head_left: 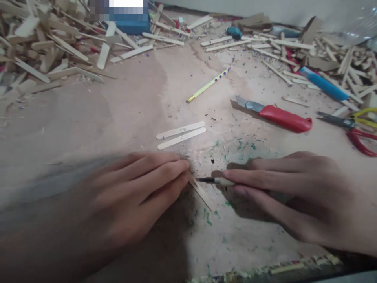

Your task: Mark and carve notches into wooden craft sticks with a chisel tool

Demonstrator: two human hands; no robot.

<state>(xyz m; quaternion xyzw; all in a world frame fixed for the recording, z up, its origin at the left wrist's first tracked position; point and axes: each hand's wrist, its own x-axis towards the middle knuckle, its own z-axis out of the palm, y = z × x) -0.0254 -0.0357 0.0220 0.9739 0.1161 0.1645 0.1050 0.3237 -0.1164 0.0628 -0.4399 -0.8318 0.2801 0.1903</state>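
Note:
My left hand lies over the table with its fingers together, pinning a wooden craft stick by its upper end. The stick slants down to the right. A slim carving tool, with a dark blade end and a pale handle, is pinched in my right hand. Its tip is at the craft stick, close to the left fingertips; whether it cuts into the wood cannot be made out. Just beyond the hands lie two craft sticks side by side, the upper one and the lower one, both with small pencilled marks.
A pale yellow pencil, a red-handled utility knife with its blade out, and scissors lie beyond my right hand. Heaps of loose sticks fill the back left and back right, near a blue box. Green shavings dot the tabletop.

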